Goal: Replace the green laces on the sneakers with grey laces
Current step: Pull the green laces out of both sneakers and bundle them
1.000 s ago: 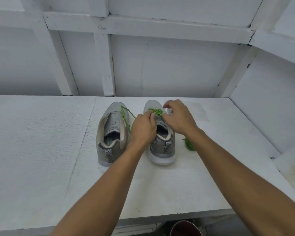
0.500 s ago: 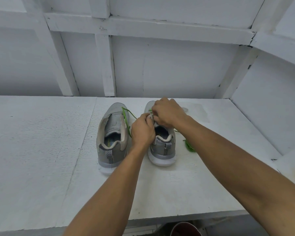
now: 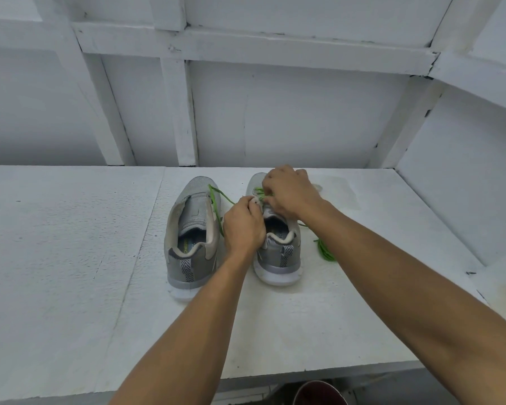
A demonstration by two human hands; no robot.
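Counter (image 3: 70,258) carries the pair. Left sneaker (image 3: 192,229) gapes, nearly unlaced, one green strand (image 3: 216,197) trailing off its edge toward my left hand (image 3: 244,226). That hand stays curled, pinching the eyelet edge of the right sneaker (image 3: 278,258) to steady it. Now the change: my right hand (image 3: 289,191) has come in from the shoe's side onto the lacing, fingers hooked round the green lace (image 3: 259,190). Pulled-out slack (image 3: 323,249) bunches beyond. I reckon stripping continues; grey laces nowhere in view.

The sneakers (image 3: 197,185) are matt grey mesh cloth on smooth whitish soles. The green laces (image 3: 324,250) look like woven cord; the table (image 3: 70,258) is rough, matt white
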